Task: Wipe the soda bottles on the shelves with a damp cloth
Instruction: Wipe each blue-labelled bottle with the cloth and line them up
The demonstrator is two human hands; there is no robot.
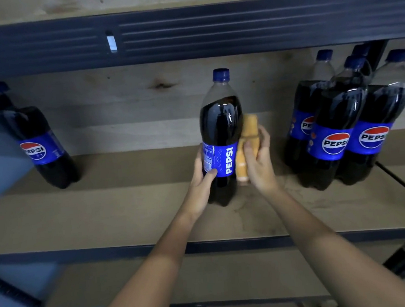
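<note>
A tall Pepsi bottle (220,132) with a blue cap stands upright in the middle of the wooden shelf (128,215). My left hand (202,180) grips its lower left side, thumb on the blue label. My right hand (257,161) holds a folded orange cloth (248,135) against the bottle's right side. A single Pepsi bottle (38,146) stands at the left of the shelf. Several more Pepsi bottles (340,128) are grouped at the right.
A dark metal shelf beam (187,31) runs overhead, with more bottles above it at the top right. A black cable (402,183) lies on the shelf at the right. A lower shelf board (206,274) shows beneath my arms.
</note>
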